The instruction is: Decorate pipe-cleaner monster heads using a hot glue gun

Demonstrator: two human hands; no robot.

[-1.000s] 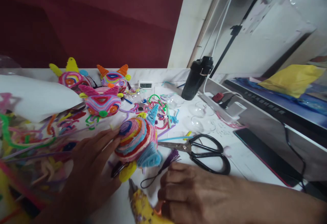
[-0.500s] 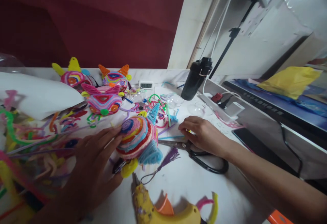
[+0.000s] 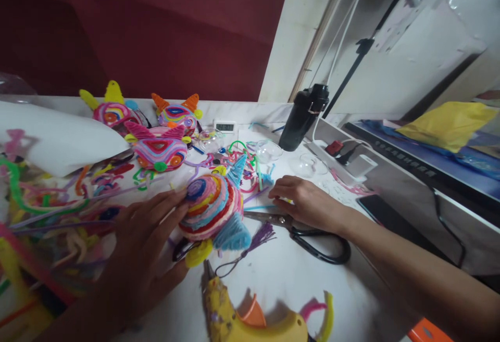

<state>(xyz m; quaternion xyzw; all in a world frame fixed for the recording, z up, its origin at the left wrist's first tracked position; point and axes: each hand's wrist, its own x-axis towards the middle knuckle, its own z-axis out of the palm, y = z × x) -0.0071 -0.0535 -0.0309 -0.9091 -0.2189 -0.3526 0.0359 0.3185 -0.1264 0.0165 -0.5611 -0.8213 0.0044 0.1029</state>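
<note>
My left hand grips the left side of a round craft ball coiled in striped pipe cleaners. Its fingers lie on the blue centre and its thumb on the yellow tab. Two light-blue ears stick out of the ball on the right. Beyond the scissors' pivot, my right hand is low over the table with curled fingers pressed together; what they hold, if anything, is hidden. The black-handled scissors lie just beneath it, blades toward the ball. A purple tassel lies between ball and scissors.
A yellow glue gun lies at the front, nozzle toward the ball. Finished animal-face ornaments stand at the back left, above heaped pipe cleaners. Clear plastic shells, a black bottle, a power strip and a phone are also there.
The camera view has shifted slightly. My left hand stays on the ball, and my right hand has moved a little left above the scissors.
</note>
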